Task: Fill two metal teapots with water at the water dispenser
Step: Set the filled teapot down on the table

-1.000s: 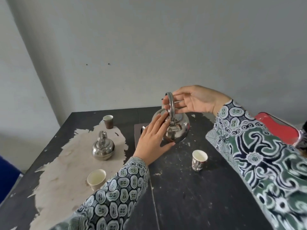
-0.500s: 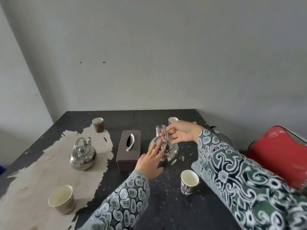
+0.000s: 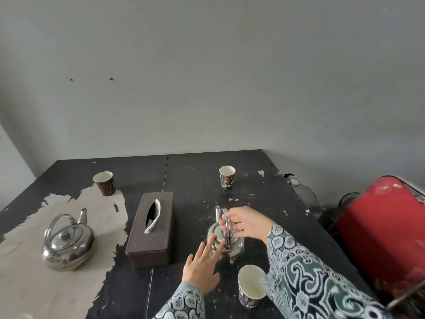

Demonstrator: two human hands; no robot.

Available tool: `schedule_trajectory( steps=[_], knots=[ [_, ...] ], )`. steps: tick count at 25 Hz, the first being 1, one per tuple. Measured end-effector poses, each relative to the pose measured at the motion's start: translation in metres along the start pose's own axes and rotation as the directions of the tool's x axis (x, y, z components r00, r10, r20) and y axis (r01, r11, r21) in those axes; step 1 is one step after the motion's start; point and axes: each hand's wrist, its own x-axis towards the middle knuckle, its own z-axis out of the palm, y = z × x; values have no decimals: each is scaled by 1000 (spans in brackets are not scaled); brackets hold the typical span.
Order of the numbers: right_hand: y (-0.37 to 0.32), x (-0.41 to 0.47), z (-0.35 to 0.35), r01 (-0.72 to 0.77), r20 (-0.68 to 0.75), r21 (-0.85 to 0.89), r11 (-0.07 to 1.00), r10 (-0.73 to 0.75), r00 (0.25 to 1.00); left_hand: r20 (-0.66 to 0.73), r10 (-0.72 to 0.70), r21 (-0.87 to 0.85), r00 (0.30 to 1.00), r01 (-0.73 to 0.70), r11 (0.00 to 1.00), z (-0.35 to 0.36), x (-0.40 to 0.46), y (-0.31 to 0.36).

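Note:
A small metal teapot [image 3: 236,246] stands on the dark table [image 3: 195,196], right of centre. My right hand [image 3: 245,223] reaches over it from the right, fingers closed on its upright handle. My left hand [image 3: 202,270] is spread flat, and only its fingertips rest against the pot's near left side. A second, larger metal teapot [image 3: 69,242] sits lid on at the left, on the patch where the table's surface has peeled to bare wood. No water dispenser is in view.
A brown tissue box [image 3: 150,229] lies between the two pots. Paper cups stand at the back left [image 3: 104,186], back centre [image 3: 227,177] and close to my right sleeve [image 3: 250,286]. A red object [image 3: 386,226] and a glass bottle [image 3: 305,194] stand off the table's right edge.
The right-hand teapot has come down from mid-air onto the table. My left hand has slid back from its side to a fingertip touch. The view has widened.

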Motion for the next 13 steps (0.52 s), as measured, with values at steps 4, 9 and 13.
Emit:
schedule_trajectory(
  steps=[4, 9, 13],
  knots=[
    [26, 9, -11, 44, 8, -24, 999, -44, 999, 51, 7, -38, 999, -5, 999, 19, 5, 4],
    [54, 4, -17, 162, 33, -549, 820, -172, 984, 47, 2, -40, 999, 0, 999, 22, 7, 4],
    [77, 11, -29, 175, 84, -769, 615, -174, 981, 80, 1, -34, 997, 2, 999, 12, 20, 8]
  ],
)
